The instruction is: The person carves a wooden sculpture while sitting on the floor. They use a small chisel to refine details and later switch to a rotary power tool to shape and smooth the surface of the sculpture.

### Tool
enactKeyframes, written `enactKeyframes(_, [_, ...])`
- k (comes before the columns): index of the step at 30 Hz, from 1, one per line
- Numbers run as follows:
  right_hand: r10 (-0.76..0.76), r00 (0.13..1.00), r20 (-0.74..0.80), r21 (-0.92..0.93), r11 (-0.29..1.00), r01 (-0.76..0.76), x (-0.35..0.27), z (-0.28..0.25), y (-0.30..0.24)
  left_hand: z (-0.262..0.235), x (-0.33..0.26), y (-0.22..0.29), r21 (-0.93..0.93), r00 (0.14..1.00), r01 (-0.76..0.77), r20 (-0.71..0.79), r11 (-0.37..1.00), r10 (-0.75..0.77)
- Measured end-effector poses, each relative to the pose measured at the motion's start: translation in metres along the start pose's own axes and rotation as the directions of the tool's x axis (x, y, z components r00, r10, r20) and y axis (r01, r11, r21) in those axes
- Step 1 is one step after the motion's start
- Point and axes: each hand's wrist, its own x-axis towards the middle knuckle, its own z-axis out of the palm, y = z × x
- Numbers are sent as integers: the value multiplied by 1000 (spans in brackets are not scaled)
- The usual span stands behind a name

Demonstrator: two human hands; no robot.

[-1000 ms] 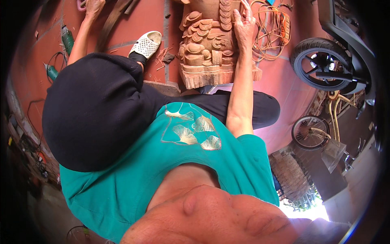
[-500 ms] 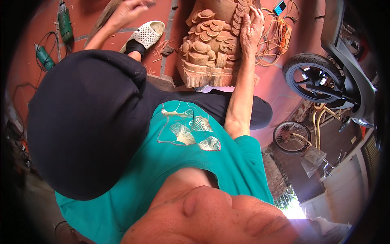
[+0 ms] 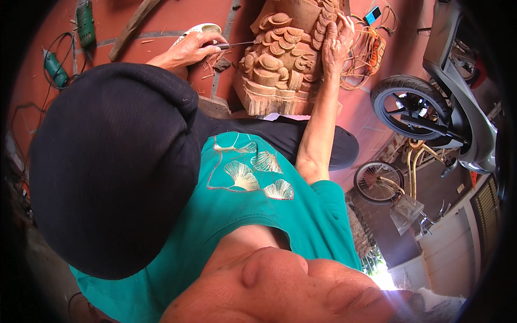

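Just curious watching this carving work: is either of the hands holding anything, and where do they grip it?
The left hand grips a thin metal carving tool by its handle end. The right hand holds nothing, resting on the wooden carving.

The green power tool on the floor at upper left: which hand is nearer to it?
The left. The left hand holds a thin chisel near the green power tool; the right hand rests on the wooden carving, farther away.
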Motion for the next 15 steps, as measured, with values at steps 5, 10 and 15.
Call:
enactKeyframes(5, [9, 1000, 14, 39, 999, -10, 2, 1, -2, 4, 3, -6, 1, 999, 17, 51, 1000, -17])
enactKeyframes(10, [11, 1000, 0, 19, 1000, -11, 0, 2, -2, 6, 3, -5, -1, 999, -48, -23, 999, 48])
enactKeyframes(15, [17, 1000, -1, 12, 1000, -17, -1, 1, -1, 6, 8, -7, -7, 1000, 6, 20, 1000, -6])
